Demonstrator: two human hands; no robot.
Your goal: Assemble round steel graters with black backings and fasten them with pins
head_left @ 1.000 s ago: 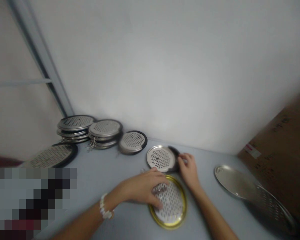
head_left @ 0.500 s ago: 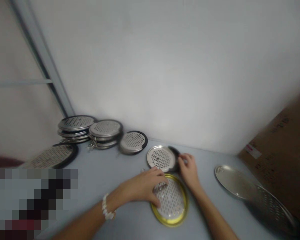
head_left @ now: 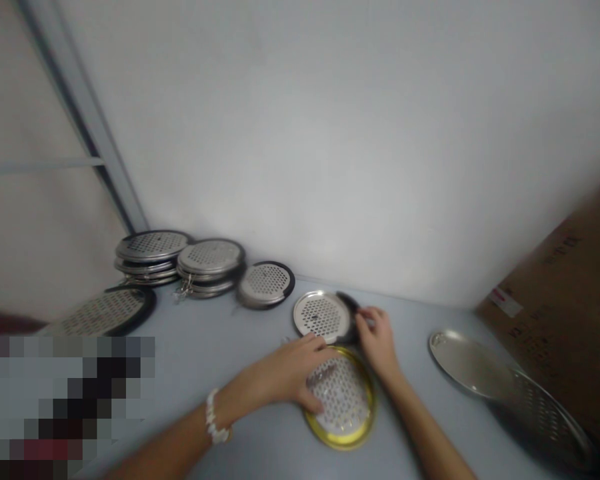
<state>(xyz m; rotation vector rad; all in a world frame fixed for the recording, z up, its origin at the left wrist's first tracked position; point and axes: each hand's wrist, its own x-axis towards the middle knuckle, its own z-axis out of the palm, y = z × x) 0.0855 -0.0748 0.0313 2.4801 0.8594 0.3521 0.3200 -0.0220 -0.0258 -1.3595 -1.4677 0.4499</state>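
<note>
Well, the nearest risk lay between the hands: the gold-rimmed disc (head_left: 343, 408) and the steel disc (head_left: 321, 317) sat almost touching near the lower middle of the frame, so a hurried slide across the table (head_left: 220, 333) could have knocked their rims together or flipped the steel disc. Their thin edges and punched holes also looked likely to catch skin if handled roughly. The left hand (head_left: 275, 380) lay spread over the gold-rimmed disc, curving down towards its rim, but I could not tell whether it was grasping the disc or only resting on it. The right hand (head_left: 377, 340) appeared to pinch the dark edge on the right side of the steel disc. The gold-rimmed disc lay flat, its bright yellow rim circling a silvery face densely punched with holes. Just above it, the steel disc had a smaller patch of holes at its centre. At the upper left, two stacks (head_left: 180, 263) stood close together and could have been jolted by a careless reach. At the lower right, a tray (head_left: 470, 363) overlapped a perforated disc (head_left: 545, 417) beside a carton (head_left: 545, 320), and both looked liable to slip.
</note>
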